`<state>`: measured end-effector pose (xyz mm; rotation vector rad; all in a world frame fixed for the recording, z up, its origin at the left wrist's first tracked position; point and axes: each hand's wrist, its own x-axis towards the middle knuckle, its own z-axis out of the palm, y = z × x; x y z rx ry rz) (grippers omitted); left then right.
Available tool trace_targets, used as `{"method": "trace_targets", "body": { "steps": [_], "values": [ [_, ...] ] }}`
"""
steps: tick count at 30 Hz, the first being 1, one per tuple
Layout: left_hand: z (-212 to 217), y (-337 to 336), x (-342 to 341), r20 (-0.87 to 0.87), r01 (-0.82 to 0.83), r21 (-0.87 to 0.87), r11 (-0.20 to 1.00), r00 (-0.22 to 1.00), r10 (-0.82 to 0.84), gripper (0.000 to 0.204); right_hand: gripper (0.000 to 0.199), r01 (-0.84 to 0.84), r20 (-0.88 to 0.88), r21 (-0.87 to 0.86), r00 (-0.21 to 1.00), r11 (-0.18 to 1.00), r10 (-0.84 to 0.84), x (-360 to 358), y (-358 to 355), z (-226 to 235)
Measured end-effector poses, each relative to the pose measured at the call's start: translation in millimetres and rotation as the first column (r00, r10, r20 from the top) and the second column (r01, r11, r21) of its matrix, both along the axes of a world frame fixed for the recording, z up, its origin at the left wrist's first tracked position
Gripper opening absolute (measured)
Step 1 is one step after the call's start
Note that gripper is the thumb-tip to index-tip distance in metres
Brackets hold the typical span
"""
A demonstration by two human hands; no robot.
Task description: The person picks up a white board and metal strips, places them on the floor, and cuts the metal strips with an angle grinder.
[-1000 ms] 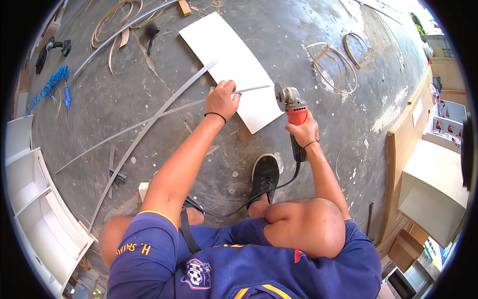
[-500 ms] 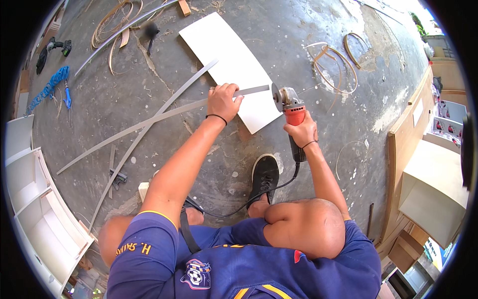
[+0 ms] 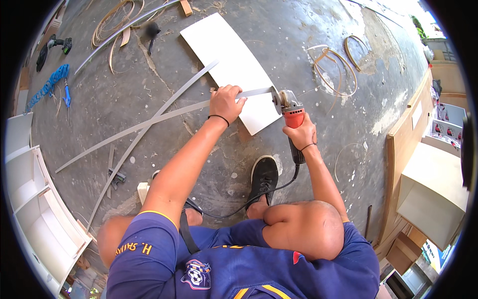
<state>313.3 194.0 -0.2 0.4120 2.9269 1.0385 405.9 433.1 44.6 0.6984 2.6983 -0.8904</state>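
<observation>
My left hand (image 3: 225, 105) is closed round a long, thin grey metal strip (image 3: 186, 108) near its right end, over a white board (image 3: 234, 55) lying on the floor. In my right hand (image 3: 302, 132) is a red and black angle grinder (image 3: 294, 117), gripped by its body. Its disc (image 3: 276, 99) stands at the strip's right end; whether the two touch, I cannot tell. A second grey strip (image 3: 144, 130) crosses under the first, its upper end on the board. The grinder's black cord (image 3: 234, 213) runs back between my legs.
Loose edging coils (image 3: 334, 70) lie to the right, more strips (image 3: 107, 27) at the far left. A blue coiled air hose (image 3: 52, 87) and a cordless drill (image 3: 59, 46) are on the left floor. White cabinets (image 3: 42, 199) stand at left; wooden panels (image 3: 398, 154) at right.
The grinder's head has tilted slightly, and its disc has shifted a little downward at the strip's end. My left hand has slid slightly to the right. Both grips are unchanged.
</observation>
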Motion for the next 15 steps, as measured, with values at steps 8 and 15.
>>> {"method": "trace_targets", "body": {
  "steps": [8, 15],
  "values": [
    [2.3, 1.0, 0.1, 0.016, -0.017, -0.017, 1.000, 1.000, 0.017, 0.022, 0.059, -0.008, -0.018, 0.018, 1.000, 1.000, 0.009, 1.8, -0.4, -1.4],
    [2.5, 1.4, -0.7, 0.007, -0.020, -0.041, 0.999, 1.000, 0.021, 0.021, 0.058, -0.004, -0.011, 0.010, 1.000, 1.000, 0.004, 0.6, -2.8, 1.6]
  ]
}}
